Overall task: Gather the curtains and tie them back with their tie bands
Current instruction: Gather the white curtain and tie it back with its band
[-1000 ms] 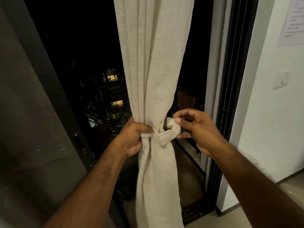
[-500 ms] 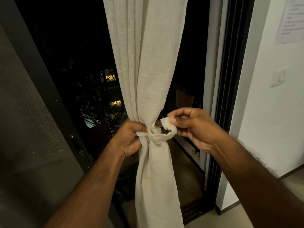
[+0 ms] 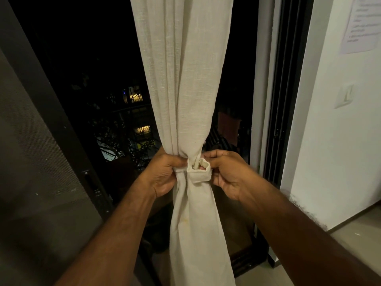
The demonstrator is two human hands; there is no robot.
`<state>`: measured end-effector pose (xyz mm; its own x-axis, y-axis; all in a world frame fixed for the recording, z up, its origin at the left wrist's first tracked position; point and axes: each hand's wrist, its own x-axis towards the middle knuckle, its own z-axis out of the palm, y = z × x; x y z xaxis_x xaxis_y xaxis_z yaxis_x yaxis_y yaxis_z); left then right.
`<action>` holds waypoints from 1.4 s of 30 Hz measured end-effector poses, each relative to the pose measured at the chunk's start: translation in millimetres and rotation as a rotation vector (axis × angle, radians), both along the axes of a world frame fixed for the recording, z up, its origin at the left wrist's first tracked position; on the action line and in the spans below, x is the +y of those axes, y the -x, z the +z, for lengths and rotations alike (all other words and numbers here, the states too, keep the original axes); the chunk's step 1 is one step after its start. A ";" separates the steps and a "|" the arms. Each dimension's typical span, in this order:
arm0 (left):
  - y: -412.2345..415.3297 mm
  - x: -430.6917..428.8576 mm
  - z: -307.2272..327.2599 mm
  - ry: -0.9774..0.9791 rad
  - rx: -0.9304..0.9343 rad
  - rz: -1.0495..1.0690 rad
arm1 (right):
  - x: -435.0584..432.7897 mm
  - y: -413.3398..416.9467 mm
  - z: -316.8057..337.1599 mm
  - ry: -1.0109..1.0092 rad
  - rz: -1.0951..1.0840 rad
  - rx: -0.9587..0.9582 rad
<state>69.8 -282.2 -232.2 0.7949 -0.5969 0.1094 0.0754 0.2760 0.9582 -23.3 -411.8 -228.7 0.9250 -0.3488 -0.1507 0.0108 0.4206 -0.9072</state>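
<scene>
A cream linen curtain (image 3: 185, 79) hangs in front of a dark open doorway, gathered into a narrow waist at mid-height. A tie band (image 3: 199, 175) of the same cloth wraps that waist and forms a small loop at the front. My left hand (image 3: 162, 174) is clenched on the gathered curtain and the band's left side. Pinching the band's loop end from the right is my right hand (image 3: 225, 172), thumb and forefinger tight against the curtain. The band's back part is hidden behind the fabric.
A dark door frame with mesh screen (image 3: 41, 151) stands at the left. Sliding door tracks (image 3: 288, 100) run down the right, beside a white wall (image 3: 340, 141) with a switch (image 3: 345, 97) and a taped paper (image 3: 362, 23). A tiled floor (image 3: 350, 240) shows at lower right.
My right hand has brought the band's loose end in toward the curtain, shrinking the open loop to a tight wrap. My left hand has held its grip on the gathered curtain.
</scene>
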 end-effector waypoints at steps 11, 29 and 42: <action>3.7 -1.4 2.2 -0.099 -0.128 0.169 | -2.4 15.2 -13.0 0.293 -0.094 -0.227; 15.3 -3.9 7.6 -0.329 -0.388 0.182 | -38.5 2.9 -13.7 0.502 -0.055 -0.136; 27.5 -10.4 6.6 -0.346 -0.420 0.253 | -47.9 11.3 -15.5 0.343 -0.020 -0.078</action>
<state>42.3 -292.6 -225.5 0.8479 -0.4514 0.2781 -0.3565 -0.0970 0.9293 -34.6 -459.6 -244.2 0.9217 -0.3848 0.0490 0.0904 0.0903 -0.9918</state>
